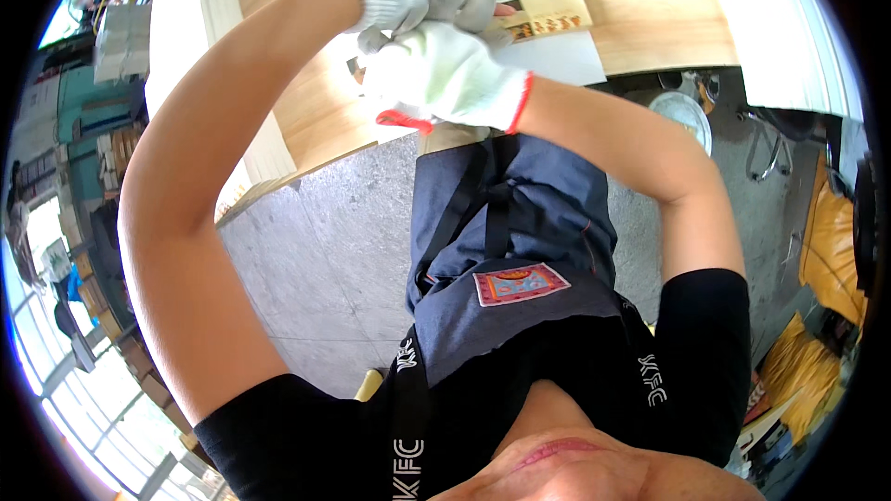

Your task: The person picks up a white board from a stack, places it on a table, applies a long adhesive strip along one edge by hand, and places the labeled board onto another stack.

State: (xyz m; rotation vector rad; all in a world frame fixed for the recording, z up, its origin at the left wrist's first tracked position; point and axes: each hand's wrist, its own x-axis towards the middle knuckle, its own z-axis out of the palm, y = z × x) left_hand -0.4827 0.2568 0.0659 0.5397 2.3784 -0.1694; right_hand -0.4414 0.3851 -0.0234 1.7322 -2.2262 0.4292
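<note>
My left hand (441,5) wears a glove with a white knit cuff and grey-coated fingers. Its fingers are bent over the left end of a long cream printed strip (548,17) with small food pictures. A bare pinkish fingertip shows beside those grey fingers. My right hand (445,74), in a white glove with red edging, overlaps the left one on its near side; its fingers are hidden. Under the strip lies a white sheet (571,60). By the left side of the gloves a small dark printed patch (355,70) shows; whether it belongs to the strip, I cannot tell.
A wooden tabletop (650,9) bears the work. Stacked white sheets (255,121) lie at the left, and a large white stack (789,28) stands at the right. Below the right side is a round pale stool seat (682,121). Shelves with boxes line the far left.
</note>
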